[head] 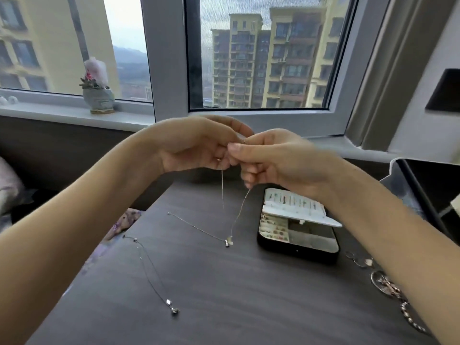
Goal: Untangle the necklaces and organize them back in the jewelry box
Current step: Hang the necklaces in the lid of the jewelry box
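Head view: left hand (199, 148) and right hand (276, 161) are both pinching the top of a light, limp, snag-prone necklace (238, 215), best held near its clasp, pendant (228, 242) resting on the table (224, 295) left of the jewelry box (296, 253).

The necklaces (174, 310) are silver, the wood-grain table (224, 295) dark grey, the jewelry box (296, 255) black.

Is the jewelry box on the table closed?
No, the jewelry box lies open on the table, with its white inner flap and its small compartments in view.
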Available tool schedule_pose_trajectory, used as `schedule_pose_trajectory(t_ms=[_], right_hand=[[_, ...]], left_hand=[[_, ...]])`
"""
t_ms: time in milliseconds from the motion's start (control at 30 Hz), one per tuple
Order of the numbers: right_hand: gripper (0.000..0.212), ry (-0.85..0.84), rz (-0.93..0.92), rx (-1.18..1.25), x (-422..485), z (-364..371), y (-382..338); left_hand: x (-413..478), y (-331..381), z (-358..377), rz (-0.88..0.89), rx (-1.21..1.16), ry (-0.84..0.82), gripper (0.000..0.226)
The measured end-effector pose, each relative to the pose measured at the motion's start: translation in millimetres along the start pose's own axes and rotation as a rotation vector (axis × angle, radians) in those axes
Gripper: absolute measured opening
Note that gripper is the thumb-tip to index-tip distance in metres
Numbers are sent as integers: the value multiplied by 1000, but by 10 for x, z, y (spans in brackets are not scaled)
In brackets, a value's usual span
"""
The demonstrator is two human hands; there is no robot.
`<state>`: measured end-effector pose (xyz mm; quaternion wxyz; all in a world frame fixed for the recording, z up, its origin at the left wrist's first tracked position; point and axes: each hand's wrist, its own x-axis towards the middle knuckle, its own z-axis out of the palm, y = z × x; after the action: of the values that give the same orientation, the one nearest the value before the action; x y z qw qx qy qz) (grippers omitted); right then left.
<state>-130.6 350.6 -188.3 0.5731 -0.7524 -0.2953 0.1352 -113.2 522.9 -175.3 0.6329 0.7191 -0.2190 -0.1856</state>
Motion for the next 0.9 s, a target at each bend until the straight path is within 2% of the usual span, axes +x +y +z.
schedule_pose_trajectory(t_ms=[67,133,200,267,367,500,633,700,767,900], right_hand=[[28,37,1,-96,-1,-116,-128],[30,96,9,-159,1,-250,-224],[30,165,6,-214,-9,-397,-294],[30,239,13,-265,-33,-552,-338],[30,327,28,-326,-92,-798,-361],[32,371,33,-384,-155,-1063,-329],[36,462,17,-460,-74,-1211,-163],[38,552,-6,-509,26,-1279,-10],[39,613,-15,-528,135,-1352,161],[37,626,36,-476,316,-1499,458]], left_hand=[[83,-7,-66,52,-95,-73,43],[195,-40,-104,77,-165,-79,48],[354,-122,-83,62,-153,-10,32],[551,-272,-11,1,9,142,18],[910,-602,143,-43,411,265,19],[1438,-1050,372,-103,774,263,33],[1880,-1425,506,-125,1052,226,33],[2021,-1578,559,-89,1225,234,30],[2108,-1678,618,-41,1302,258,27],[2207,-1773,684,96,1424,207,28]])
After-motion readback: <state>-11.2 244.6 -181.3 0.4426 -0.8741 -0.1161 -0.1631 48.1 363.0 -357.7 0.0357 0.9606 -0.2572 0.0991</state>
